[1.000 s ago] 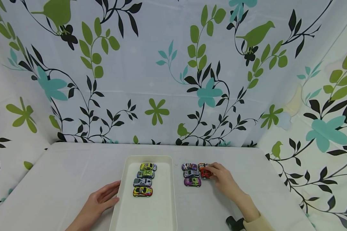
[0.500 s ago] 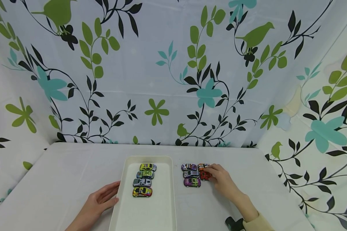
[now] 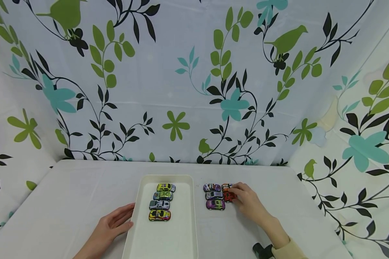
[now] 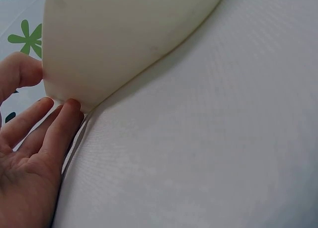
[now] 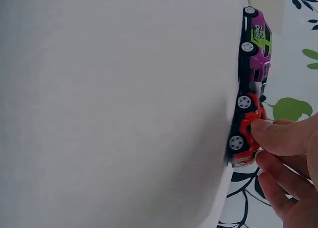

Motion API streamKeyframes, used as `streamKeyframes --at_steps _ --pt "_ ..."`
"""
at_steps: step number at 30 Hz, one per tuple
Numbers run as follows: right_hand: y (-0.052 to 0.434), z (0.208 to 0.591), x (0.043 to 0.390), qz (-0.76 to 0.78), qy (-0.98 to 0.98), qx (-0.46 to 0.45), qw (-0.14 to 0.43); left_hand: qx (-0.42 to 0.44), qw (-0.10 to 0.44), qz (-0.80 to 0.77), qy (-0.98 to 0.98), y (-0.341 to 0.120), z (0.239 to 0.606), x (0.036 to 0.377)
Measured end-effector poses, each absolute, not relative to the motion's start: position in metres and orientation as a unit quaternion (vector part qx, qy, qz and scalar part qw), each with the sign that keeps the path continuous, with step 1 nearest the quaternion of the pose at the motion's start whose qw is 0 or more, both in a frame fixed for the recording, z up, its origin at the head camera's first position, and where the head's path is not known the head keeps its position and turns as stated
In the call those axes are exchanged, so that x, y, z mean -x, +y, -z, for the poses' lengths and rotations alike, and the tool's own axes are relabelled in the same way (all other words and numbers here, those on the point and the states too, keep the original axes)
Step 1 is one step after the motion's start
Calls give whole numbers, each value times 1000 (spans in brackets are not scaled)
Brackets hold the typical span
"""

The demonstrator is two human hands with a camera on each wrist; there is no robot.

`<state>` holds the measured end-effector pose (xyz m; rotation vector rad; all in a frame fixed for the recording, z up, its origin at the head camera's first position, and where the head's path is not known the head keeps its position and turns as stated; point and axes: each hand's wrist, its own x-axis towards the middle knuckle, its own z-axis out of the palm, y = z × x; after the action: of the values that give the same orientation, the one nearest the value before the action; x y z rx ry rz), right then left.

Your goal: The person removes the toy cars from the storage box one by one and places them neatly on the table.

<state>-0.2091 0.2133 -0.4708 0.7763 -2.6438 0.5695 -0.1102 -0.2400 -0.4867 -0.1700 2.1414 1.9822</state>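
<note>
Head view, left to right:
Left hand: my left hand [image 3: 111, 227] lies on the grey cloth-covered table [image 3: 68, 201], fingers straight and relaxed, fingertips [image 4: 69, 106] touching the left wall of the long white plastic tray [image 3: 134, 230]; it grips nothing.
Tray load: four small toy cars sit in a column down the tray, from a yellow-green one [image 3: 166, 187] at the far end to a yellow and red one [image 3: 160, 215] nearest me, each with its long axis across the tray.
Loose cars: right of the tray, on the bare table, a column of three, ending in a purple toy car with green windows [image 3: 215, 204]; just beside it, a second short column.
Red car: the small red toy car [image 3: 229, 196] stands in that second column, on its wheels, long axis left to right. Which end is its nose, I cannot tell.
Right hand: my right hand [image 3: 251, 203] pinches the red car, thumb [image 5: 278, 137] curled on its body, other fingers behind it.
</note>
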Motion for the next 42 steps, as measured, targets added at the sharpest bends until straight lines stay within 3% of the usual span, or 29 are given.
streamKeyframes --at_steps 10,21,32,42 --pt "193 443 207 -214 -919 -291 156 64 112 -673 728 -240 486 111" --pt "133 416 202 -240 -906 -328 117 53 116 -685 717 -242 486 110" --pt "73 391 189 -206 -911 -353 55 36 111 -687 717 -242 486 110" --pt "30 393 183 -207 -901 -381 -17 33 108 -689 716 -243 487 109"
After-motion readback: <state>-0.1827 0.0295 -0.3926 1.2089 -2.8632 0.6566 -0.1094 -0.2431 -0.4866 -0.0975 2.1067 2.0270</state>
